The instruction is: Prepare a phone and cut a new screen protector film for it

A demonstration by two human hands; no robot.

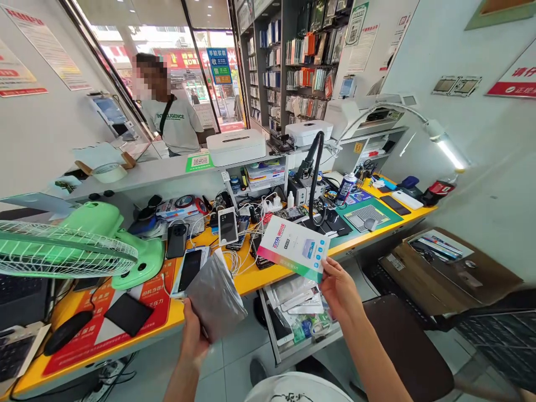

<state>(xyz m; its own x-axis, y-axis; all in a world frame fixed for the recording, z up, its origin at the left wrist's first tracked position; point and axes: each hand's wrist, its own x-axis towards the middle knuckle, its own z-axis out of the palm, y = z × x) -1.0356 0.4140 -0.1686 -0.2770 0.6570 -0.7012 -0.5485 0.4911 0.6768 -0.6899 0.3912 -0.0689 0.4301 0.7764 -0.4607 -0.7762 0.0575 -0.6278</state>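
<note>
In my left hand [196, 332] is a flat grey plastic pouch [215, 298], gripped at its lower left edge with the thumb on top. My right hand [340, 287] pinches the lower right corner of a thin white packet [293, 245] with a rainbow-coloured edge and a small device picture. Both are held apart over the desk's front edge. Between and below them a drawer [307, 340] stands pulled out, holding flat packets and small coloured items. Just beyond the pouch lies a phone with a black screen [190, 271].
A green fan [138, 257] stands at the left by a black mouse [68, 333]. Cables, phones and tools crowd the yellow desk [251, 279]. A green mat [377, 215] lies at the right, near a brown chair [406, 340]. Across the counter stands a person [178, 125].
</note>
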